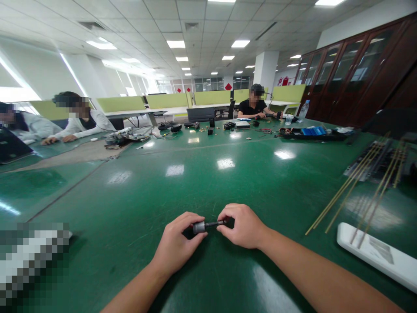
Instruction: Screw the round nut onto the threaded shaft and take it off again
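Note:
Low in the middle of the head view, a small dark cylindrical tool (199, 227) with a grey barrel and a thin black shaft lies level between my hands, over the green tabletop (208, 182). My left hand (177, 243) is closed round the thick barrel, thumb below and fingers above. At the shaft's right end, the thumb and forefinger of my right hand (243, 226) are pinched together on its dark tip. The rest of that end is hidden by the fingers.
Thin yellowish sticks (348, 187) and a white plastic case (378, 252) lie at the right. A blurred white object (32, 256) sits at the lower left. Small parts, cables and a black tray (312, 134) line the far side, where a person (254, 106) sits. Two people are at the left.

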